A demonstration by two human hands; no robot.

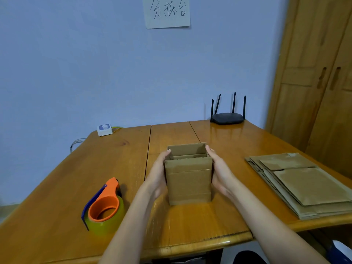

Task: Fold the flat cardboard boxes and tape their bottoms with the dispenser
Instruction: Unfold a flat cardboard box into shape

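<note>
Both hands flat against the sides of an upright opened cardboard box (188,180) mid-worktop (57,197): left hand (157,176), right hand (222,175), each grip open-fingered, pressing. Orange tape dispenser (103,206) lies left, flat boxes (304,185) stacked right. Wall paper sign (166,12) carries handwritten "分拣台".

- A cardboard box (188,180) stands upright at the table's (57,197) centre, its top open.
- The left hand (157,178) presses flat on the box's 9 o'clock side; the right hand (222,174) presses its 3 o'clock side.
- An orange tape dispenser (103,207) lies toward 8 o'clock of the box.
- Flat cardboard sheets (304,183) are stacked at 3 o'clock.
- A black router (227,117) sits toward 1 o'clock and a white adapter (104,129) toward 11 o'clock.
</note>
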